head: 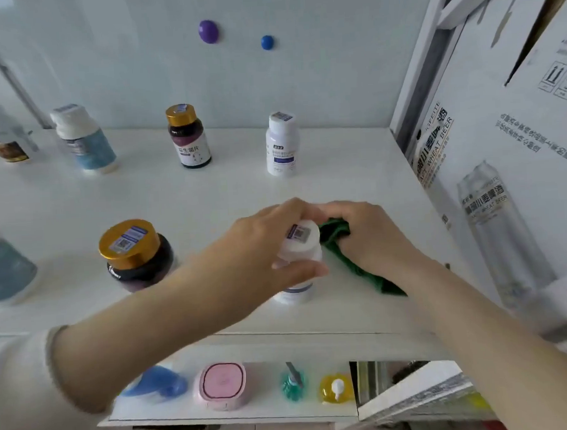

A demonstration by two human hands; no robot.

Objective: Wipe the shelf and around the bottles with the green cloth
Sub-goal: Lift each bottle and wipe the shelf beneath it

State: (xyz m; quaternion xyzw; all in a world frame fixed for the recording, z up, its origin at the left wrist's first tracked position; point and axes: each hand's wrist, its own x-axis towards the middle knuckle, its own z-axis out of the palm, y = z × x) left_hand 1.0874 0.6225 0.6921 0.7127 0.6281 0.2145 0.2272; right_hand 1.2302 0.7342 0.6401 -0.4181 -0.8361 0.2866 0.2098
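Note:
My left hand [267,238] grips a white bottle [299,256] near the front of the white shelf [208,192], fingers curled round its cap and neck. Right beside it, my right hand [372,236] holds the green cloth [339,241] bunched against the bottle's right side, with a tail of cloth trailing on the shelf toward the front. Whether the bottle's base touches the shelf, I cannot tell.
Other bottles stand on the shelf: a dark jar with a gold lid [136,255], a dark gold-capped bottle [189,137], a white bottle [282,146], blue-labelled ones [84,139] at left. A cardboard box [501,137] walls the right side. A lower ledge [233,411] holds small containers.

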